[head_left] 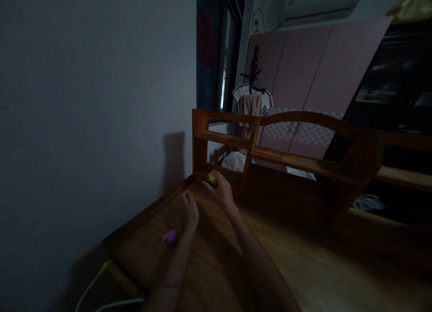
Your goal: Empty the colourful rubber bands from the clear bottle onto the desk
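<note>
My right hand (pixel 222 192) is raised above the wooden desk top, its thumb and fingers closed around a small dark round object with a yellow pattern (pixel 212 180). Just left of it, my left hand (pixel 191 213) is held nearly edge-on, fingers extended and nothing visible in them. The two hands are apart. Beside my left wrist, a small purple round object (pixel 171 237) with a pale string-like end lies on the desk. Dim light hides the finer detail of both small objects.
A wooden shelf rack (pixel 303 156) runs along the desk's far side. A plain wall (pixel 101 100) borders the left. A white cable (pixel 86 287) with a yellow end is at the near left edge. Behind are a clothes stand (pixel 254 69) and pink cabinets (pixel 303 73).
</note>
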The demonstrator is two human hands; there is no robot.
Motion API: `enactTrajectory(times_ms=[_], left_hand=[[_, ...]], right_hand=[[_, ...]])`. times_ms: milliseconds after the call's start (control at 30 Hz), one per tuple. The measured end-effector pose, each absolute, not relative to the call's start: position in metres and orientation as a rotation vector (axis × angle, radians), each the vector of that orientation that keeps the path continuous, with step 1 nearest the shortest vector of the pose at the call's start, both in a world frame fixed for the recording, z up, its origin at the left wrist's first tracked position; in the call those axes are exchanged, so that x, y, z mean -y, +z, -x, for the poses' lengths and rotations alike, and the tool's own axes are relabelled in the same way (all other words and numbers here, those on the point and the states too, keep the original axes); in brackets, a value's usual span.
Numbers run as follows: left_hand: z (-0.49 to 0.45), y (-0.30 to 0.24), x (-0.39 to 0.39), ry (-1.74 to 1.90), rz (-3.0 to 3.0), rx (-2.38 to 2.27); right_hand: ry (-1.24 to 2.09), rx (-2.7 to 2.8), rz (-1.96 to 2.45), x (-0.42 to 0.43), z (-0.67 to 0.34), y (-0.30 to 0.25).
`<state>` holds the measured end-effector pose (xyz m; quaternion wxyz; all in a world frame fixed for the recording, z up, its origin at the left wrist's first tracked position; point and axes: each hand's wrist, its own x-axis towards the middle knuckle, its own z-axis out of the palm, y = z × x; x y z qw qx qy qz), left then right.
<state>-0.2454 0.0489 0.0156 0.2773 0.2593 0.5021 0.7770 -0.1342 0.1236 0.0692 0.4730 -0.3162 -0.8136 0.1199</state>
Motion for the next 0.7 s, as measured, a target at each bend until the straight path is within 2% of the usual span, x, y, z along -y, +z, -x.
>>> enactTrajectory(times_ms=[167,333,700], left_hand=[[0.247,0.009,-0.060,2.087,-0.390,-1.239],[0.243,0.005,-0.070,1.922,-0.184,-0.981],[0.239,0.013,-0.066,1.742,-0.144,-0.570]], right_hand=[[0.367,1.925,0.791,-0.124,0.135,0.075],[0.452,1.733,0.782,-0.122,0.126,0.094],[0.499,1.798,0.681,-0.111,0.123,0.109]])
